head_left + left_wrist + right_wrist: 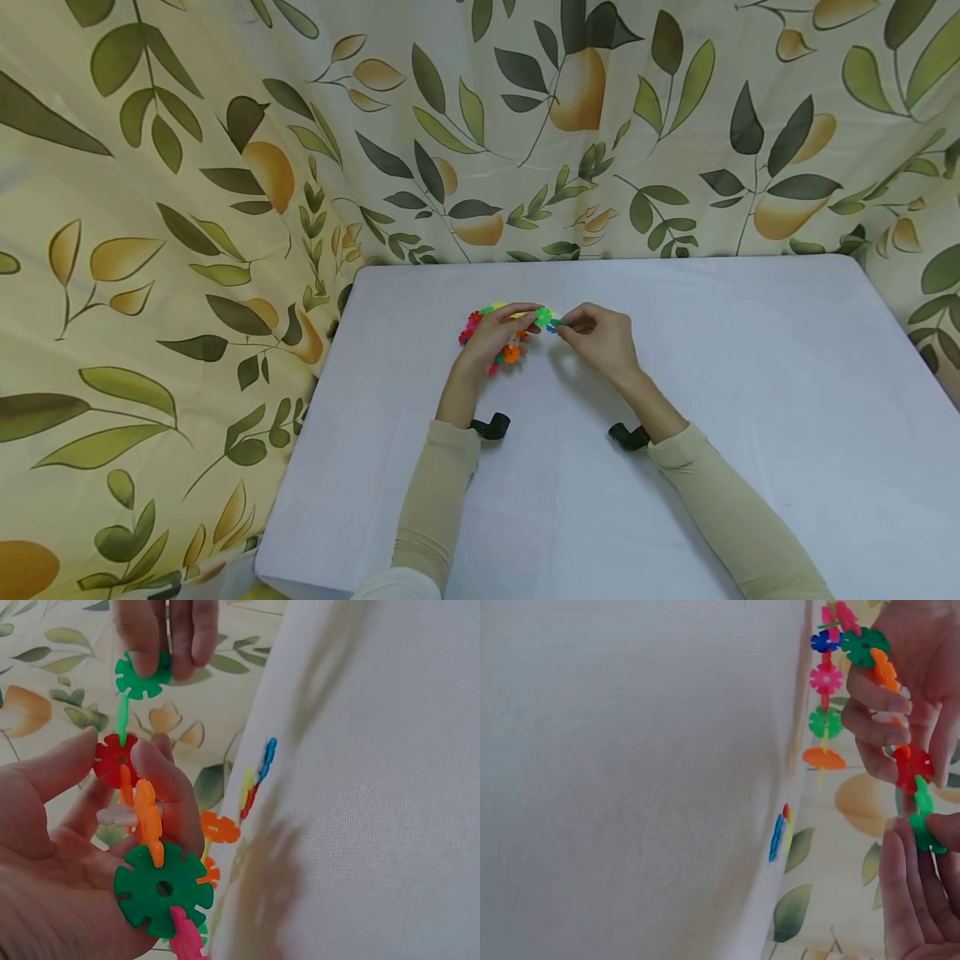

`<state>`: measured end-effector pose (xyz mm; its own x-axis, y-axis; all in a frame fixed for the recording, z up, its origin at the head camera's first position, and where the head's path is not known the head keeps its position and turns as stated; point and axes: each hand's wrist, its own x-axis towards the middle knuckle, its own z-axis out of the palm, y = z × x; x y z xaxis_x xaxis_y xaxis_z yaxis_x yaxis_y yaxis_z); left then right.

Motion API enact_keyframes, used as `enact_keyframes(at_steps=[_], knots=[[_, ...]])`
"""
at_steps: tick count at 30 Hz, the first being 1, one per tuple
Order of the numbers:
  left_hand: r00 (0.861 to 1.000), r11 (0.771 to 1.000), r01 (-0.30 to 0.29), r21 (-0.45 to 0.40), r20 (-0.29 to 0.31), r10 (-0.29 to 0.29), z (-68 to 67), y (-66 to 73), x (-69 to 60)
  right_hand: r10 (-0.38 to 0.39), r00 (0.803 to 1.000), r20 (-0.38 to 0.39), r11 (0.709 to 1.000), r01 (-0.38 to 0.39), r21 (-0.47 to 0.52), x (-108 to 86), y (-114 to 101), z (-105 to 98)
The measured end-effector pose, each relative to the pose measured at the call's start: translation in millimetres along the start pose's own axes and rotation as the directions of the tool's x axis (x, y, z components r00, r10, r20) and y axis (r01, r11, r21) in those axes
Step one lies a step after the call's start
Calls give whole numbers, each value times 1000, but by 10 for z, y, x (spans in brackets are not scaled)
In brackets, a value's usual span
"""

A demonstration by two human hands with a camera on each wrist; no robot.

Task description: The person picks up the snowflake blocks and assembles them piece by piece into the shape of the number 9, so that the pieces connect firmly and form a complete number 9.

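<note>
A chain of notched plastic snowflake discs, in red, orange, green, pink and blue, hangs from my left hand (487, 340). In the left wrist view, that hand's thumb and finger pinch a red disc (110, 765), while a dark green disc (135, 896) lies lower along the chain by the palm. A light green disc (123, 720) is slotted into the red one. Beyond it, my right hand (606, 340) pinches a green disc (139, 684) whose edge meets the light green disc. An orange disc (824, 759) is near the dangling end in the right wrist view.
Just past the hands, a few blue, yellow and red discs (267, 760) stand near the far edge of the white-covered table (750, 375). A leaf-patterned curtain (675, 167) hangs behind and to the left. Dark wrist cameras (492, 427) sit at both wrists.
</note>
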<state>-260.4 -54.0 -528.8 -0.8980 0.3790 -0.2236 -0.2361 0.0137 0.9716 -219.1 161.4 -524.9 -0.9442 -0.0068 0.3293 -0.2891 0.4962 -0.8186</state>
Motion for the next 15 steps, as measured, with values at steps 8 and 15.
enact_keyframes(at_steps=[8,15], knots=[[1000,997,11,-73,-3,-11,29,0,-4,-33,999,-29,999,33,-13,2,-14,16],[999,997,20,-72,-41,-23,80,-14,-14,-117,991,-70,992,114,-48,9,-28,35]])
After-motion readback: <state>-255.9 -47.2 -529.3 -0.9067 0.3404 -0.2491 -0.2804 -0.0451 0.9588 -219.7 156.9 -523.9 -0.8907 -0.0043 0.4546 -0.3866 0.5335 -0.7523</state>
